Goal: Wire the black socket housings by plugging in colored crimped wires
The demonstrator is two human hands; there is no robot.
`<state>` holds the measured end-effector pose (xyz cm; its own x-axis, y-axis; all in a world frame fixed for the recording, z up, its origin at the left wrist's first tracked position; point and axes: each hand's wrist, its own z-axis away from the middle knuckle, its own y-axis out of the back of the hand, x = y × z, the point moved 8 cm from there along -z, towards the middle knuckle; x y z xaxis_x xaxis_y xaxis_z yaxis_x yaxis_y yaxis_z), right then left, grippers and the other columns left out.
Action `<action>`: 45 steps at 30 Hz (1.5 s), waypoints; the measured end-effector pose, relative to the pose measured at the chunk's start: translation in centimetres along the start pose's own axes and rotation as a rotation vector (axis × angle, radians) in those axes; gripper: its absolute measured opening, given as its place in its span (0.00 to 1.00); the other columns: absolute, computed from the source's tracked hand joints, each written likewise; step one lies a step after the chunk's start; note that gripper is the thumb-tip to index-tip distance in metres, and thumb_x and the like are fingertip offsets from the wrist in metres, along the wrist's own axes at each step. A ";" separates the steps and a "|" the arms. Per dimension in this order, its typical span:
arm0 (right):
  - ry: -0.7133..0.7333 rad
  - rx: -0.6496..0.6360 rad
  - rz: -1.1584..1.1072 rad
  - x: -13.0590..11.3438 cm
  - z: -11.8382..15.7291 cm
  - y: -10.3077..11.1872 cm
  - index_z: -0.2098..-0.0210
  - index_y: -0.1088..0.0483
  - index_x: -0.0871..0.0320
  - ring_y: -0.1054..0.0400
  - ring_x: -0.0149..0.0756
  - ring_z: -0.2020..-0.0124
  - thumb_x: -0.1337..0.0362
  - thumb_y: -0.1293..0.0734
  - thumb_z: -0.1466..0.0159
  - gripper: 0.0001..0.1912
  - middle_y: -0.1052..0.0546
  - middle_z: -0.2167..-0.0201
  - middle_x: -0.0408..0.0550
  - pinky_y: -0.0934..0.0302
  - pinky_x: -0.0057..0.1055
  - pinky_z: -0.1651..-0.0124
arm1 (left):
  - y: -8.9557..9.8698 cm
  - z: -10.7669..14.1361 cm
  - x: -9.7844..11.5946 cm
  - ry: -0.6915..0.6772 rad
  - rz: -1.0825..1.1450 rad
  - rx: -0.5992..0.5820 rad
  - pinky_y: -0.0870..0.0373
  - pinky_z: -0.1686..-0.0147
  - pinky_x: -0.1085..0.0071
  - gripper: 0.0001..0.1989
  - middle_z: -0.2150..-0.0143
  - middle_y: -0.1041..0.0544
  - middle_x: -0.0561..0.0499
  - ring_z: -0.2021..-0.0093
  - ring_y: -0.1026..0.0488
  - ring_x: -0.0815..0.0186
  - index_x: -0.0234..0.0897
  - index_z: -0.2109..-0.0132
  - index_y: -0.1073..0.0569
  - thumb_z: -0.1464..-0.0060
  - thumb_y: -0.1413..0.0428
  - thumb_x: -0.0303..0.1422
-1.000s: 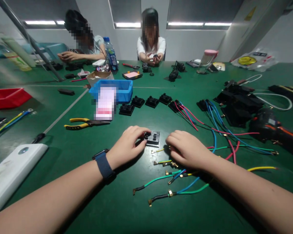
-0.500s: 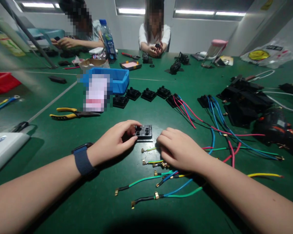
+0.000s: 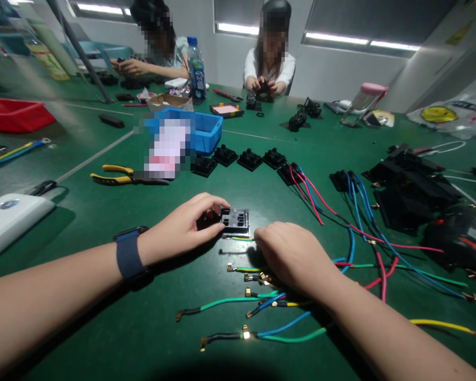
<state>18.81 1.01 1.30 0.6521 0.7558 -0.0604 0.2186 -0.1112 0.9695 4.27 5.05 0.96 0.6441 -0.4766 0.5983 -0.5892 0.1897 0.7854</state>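
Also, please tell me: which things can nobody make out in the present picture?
All in the head view:
Right hand: fingertips on the yellow-green wire, hidden by the hand itself.
Phone: screen content, pixelated.
White device: left end, cut off by the left edge.
Black part held by the person in white: too small to identify.

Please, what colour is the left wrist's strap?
The strap is dark blue, best seen in the head view.
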 end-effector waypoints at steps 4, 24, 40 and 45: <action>-0.102 0.109 -0.030 0.9 0.3 1.1 0.60 0.35 0.58 0.39 0.34 0.74 0.67 0.46 0.34 0.10 0.29 0.74 0.47 0.52 0.30 0.72 | 0.0 0.1 0.7 -0.082 0.005 -0.010 0.35 0.49 0.66 0.15 0.50 0.32 0.47 0.51 0.34 0.63 0.40 0.49 0.32 0.44 0.47 0.35; -0.258 0.198 -0.325 1.5 1.0 1.7 0.61 0.33 0.56 0.33 0.33 0.71 0.67 0.40 0.39 0.08 0.26 0.70 0.47 0.41 0.29 0.69 | -0.1 0.4 1.3 -0.093 -0.027 -0.017 0.35 0.50 0.67 0.15 0.52 0.27 0.51 0.52 0.31 0.64 0.39 0.51 0.31 0.45 0.46 0.35; -0.230 0.121 -0.262 1.3 0.9 1.3 0.60 0.30 0.58 0.39 0.30 0.76 0.67 0.40 0.39 0.09 0.32 0.76 0.44 0.46 0.26 0.72 | 0.3 0.5 2.1 -0.152 0.018 0.028 0.33 0.60 0.72 0.07 0.60 0.28 0.50 0.59 0.32 0.67 0.37 0.58 0.29 0.45 0.47 0.31; -0.184 0.127 -0.232 1.2 0.9 1.5 0.60 0.30 0.60 0.38 0.30 0.75 0.68 0.39 0.38 0.10 0.31 0.74 0.45 0.46 0.26 0.73 | 0.0 0.8 2.0 -0.134 0.033 -0.004 0.35 0.63 0.74 0.06 0.61 0.28 0.52 0.64 0.32 0.70 0.37 0.58 0.29 0.44 0.47 0.29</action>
<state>20.52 1.16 2.44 0.6916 0.6426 -0.3296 0.4584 -0.0379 0.8879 5.16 3.46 2.03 0.5537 -0.5801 0.5974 -0.6066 0.2105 0.7666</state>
